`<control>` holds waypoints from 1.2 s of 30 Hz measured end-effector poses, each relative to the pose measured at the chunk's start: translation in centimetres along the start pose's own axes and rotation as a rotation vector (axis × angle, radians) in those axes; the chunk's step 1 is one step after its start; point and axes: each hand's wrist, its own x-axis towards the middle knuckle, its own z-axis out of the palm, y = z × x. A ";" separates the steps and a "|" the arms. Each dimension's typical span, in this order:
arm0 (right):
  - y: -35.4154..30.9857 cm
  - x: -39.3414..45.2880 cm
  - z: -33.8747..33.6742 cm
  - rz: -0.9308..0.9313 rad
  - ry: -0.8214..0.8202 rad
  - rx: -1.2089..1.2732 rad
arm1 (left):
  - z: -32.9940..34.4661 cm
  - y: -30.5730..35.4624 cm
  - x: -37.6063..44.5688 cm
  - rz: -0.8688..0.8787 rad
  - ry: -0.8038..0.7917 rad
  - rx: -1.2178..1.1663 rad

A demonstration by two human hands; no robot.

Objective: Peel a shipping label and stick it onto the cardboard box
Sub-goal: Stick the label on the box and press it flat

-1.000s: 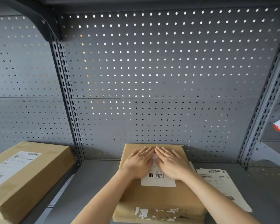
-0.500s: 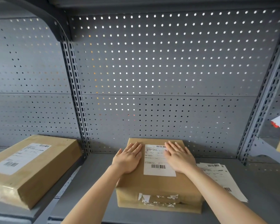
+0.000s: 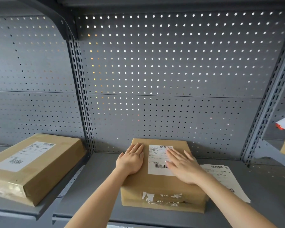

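Note:
A brown cardboard box [image 3: 161, 190] stands on the grey shelf, with torn white label scraps on its front face. A white shipping label [image 3: 156, 158] with barcodes lies flat on the box's top. My left hand [image 3: 132, 159] rests flat on the box top just left of the label, fingers together. My right hand [image 3: 183, 167] lies flat with spread fingers over the label's right side and covers part of it. Neither hand holds anything.
A stack of label sheets [image 3: 224, 176] lies on the shelf [image 3: 102, 178] right of the box. A second labelled cardboard box [image 3: 36, 167] sits on the neighbouring shelf to the left. Perforated grey back panels [image 3: 155, 71] and slotted uprights [image 3: 82, 112] close the rear.
Both hands first lay together on the label, then slid apart. Now my right hand has moved back left onto the label's right side; the left hand stays beside it.

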 end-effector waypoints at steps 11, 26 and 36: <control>-3.0 -7.9 -0.8 -0.290 -0.153 0.052 | 0.4 -0.2 0.2 -0.045 0.041 -0.066; -3.3 0.6 -0.7 -0.257 -0.059 0.022 | 0.3 -0.6 0.5 0.043 0.013 -0.064; -1.8 5.8 -0.2 -0.007 0.054 0.102 | 0.4 -0.7 0.5 0.010 0.039 0.001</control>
